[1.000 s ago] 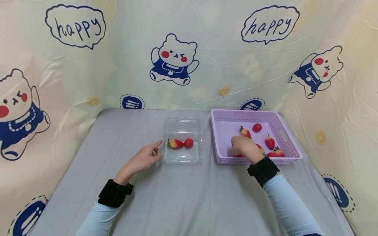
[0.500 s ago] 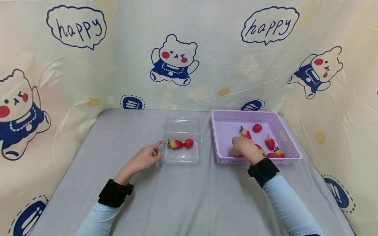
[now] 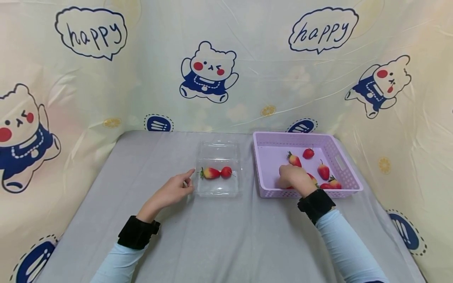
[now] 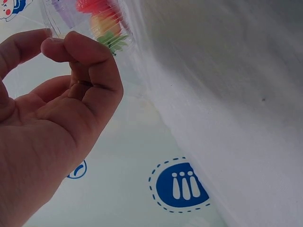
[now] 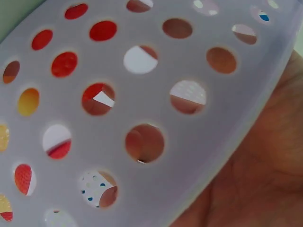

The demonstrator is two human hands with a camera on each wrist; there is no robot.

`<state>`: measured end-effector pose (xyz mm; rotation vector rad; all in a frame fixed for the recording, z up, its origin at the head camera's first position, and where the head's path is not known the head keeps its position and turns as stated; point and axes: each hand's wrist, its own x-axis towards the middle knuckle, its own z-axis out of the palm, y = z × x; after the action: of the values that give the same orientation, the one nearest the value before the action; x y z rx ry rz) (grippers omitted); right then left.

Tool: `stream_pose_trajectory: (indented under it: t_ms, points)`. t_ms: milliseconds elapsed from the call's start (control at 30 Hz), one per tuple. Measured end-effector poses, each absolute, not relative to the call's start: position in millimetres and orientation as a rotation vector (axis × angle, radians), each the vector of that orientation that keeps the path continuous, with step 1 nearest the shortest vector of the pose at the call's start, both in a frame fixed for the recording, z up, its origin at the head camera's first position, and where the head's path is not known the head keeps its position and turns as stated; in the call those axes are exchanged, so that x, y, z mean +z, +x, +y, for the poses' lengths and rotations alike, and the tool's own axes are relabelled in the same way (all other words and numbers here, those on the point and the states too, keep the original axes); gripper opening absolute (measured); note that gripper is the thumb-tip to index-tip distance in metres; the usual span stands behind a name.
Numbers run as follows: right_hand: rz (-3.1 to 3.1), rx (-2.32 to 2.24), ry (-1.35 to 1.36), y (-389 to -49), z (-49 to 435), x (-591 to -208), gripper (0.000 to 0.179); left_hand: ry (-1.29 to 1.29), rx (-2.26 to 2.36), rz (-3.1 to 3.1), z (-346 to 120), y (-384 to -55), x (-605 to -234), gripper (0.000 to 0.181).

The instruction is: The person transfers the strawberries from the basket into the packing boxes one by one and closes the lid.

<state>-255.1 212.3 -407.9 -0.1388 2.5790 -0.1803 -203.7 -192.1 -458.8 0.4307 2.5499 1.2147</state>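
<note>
Strawberries [image 3: 323, 172], red and yellow, lie in a purple basket [image 3: 269, 157] full of holes around the right grip [image 3: 294, 179] — can't tell if it's closed. The left grip [image 3: 173, 192], loosely bent, sits at the shiny clear box [image 3: 216, 187].

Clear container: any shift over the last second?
No. In the head view, the clear container sits at the same spot below the middle bear print, with no visible shift either way.

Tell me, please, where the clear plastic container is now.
In the head view, the clear container stands left of the purple basket, just right of the left hand.
</note>
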Motion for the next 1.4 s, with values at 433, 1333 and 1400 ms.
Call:
stream_pose_trajectory:
  t_ms: [433, 1333, 1400]
  points:
    - [2.57, -0.145, -0.12, -258, 215, -405, 0.052, 0.431, 1.215, 2.542, -192, -204, -458, 0.068]
    - [2.61, -0.202, -0.121, -253, 214, -398, 0.057, 0.427, 1.216, 2.544, -192, -203, -457, 0.068]
    - [2.618, -0.203, -0.134, -251, 214, -397, 0.058, 0.424, 1.217, 2.545, -192, -203, -457, 0.068]
